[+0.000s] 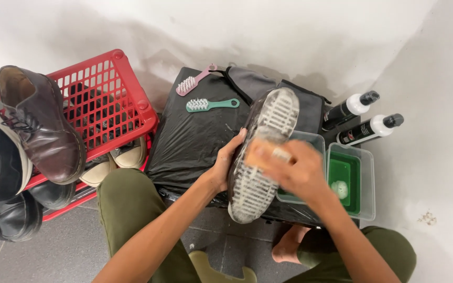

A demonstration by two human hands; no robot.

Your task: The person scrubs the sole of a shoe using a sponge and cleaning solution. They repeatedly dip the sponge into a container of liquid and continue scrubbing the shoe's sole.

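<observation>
Sole-up shoe being scrubbed over the black plastic sheet.

The shoe (264,157) lies tilted, soapy tread up; short firm strokes along the grooves would likely serve best. The left hand (225,163) cups its near edge, fingers curled around; the right hand (300,170) presses a wooden brush (260,153) onto its middle. A green-water tub (365,181) sits just beyond the shoe.

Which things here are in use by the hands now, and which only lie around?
In use: shoe, held by left hand; wooden brush in right hand.

Lying about: pink brush, green brush, two bottles, red basket, brown shoe.
</observation>
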